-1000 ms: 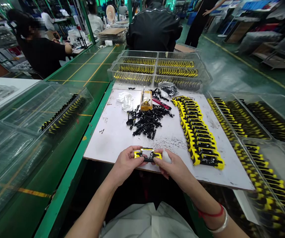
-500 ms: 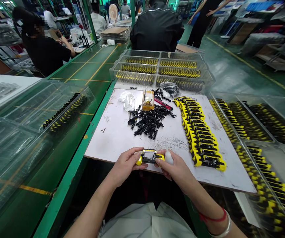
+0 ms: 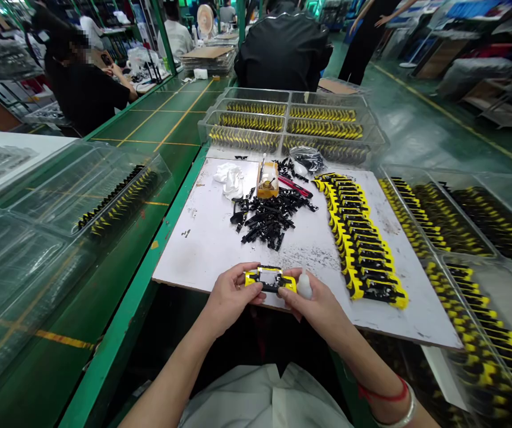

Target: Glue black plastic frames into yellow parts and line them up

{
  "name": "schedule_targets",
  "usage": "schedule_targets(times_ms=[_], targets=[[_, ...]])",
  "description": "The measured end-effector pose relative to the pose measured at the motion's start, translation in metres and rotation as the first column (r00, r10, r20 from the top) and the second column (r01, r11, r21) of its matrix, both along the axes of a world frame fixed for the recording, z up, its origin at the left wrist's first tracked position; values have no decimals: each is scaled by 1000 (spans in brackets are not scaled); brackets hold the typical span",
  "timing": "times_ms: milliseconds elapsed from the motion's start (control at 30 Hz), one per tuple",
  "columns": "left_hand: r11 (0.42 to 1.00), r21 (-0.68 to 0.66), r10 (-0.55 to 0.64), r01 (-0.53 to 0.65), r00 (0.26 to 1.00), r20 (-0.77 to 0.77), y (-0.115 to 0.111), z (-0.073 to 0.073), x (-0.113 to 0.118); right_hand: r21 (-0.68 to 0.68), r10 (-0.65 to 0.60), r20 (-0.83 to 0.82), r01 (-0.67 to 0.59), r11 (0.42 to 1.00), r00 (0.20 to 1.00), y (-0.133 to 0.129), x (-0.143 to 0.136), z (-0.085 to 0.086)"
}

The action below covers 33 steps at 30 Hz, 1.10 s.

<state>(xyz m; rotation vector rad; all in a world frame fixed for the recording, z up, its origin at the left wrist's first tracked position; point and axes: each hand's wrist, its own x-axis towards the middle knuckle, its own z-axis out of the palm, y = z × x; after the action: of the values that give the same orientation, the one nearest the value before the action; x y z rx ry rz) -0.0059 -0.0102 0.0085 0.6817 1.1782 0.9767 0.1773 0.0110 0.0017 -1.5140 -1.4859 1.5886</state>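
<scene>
Both hands hold a yellow-and-black plastic part (image 3: pixel 270 279) with a rectangular opening, just above the near edge of the white board. My left hand (image 3: pixel 234 292) is closed on its left end, thumb on the front black edge and fingers behind. My right hand (image 3: pixel 313 302) grips the right end with the thumb in front. A small white squeeze bottle (image 3: pixel 304 286), nozzle up, is also tucked in my right hand. To the right lies a long row of similar yellow-and-black parts (image 3: pixel 363 244). Beyond my hands is a heap of small black plastic pieces (image 3: pixel 267 217).
On the white board (image 3: pixel 202 238) are crumpled white tissue (image 3: pixel 230 179), an amber container (image 3: pixel 267 181), a red-handled tool (image 3: pixel 296 186) and a plastic bag (image 3: pixel 307 159). Clear trays (image 3: pixel 289 98) of parts stand behind and to the right. A green belt (image 3: pixel 117 285) runs along the left. Other people sit further off.
My left thumb has shifted right along the part's front edge, showing more of its yellow left end. The part is turned slightly. My right hand keeps its hold on part and bottle.
</scene>
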Motion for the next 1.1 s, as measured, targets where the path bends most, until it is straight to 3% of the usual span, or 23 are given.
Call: schedule_targets(times_ms=[167,733,967,1100], targets=[[1000,23,-3,3,1000,-22,-1,1,1,-14,-34,-111,32,999,993,0,-3,-4],[998,55,-42,42,999,6,-4,0,1,-49,-71,-140,65,997,988,-5,-2,-2],[995,92,-18,32,989,-144,-5,-4,3,-53,-22,-147,15,999,989,-3,-1,2],[997,77,-9,25,980,-198,-6,-5,6,-103,-90,-162,74,992,983,-4,-3,0]])
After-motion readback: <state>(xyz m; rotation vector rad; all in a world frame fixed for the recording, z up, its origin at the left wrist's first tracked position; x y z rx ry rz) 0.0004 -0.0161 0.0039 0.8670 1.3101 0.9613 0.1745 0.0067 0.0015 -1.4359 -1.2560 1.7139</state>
